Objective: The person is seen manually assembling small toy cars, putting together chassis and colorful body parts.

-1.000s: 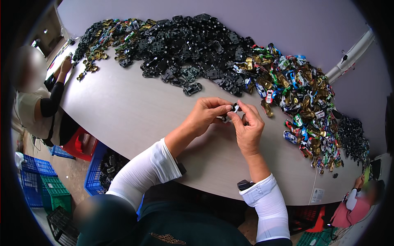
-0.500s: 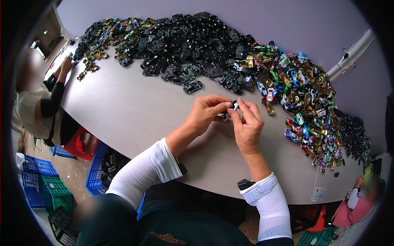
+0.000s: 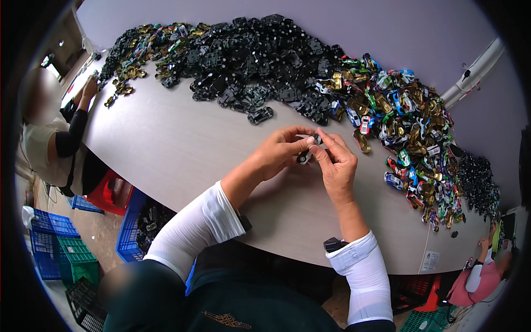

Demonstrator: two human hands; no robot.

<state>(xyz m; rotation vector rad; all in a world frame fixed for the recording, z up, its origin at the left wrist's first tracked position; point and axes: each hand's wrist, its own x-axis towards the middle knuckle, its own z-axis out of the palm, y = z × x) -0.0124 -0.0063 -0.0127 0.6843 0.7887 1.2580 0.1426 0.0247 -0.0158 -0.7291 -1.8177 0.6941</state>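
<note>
Matt grey table [image 3: 166, 144], glossy toy cars [image 3: 398, 119]

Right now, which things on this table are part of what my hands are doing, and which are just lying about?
In hand:
- small black toy car part, pinched between left hand and right hand
- black chassis pile
- coloured toy car bodies

Lying about:
- blue crates
- red crate
- white pipe

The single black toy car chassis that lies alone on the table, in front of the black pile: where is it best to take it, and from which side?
Probably from above, pinching the long sides of the black chassis. It lies flat and apart from the black pile, with bare table on its near side.
</note>
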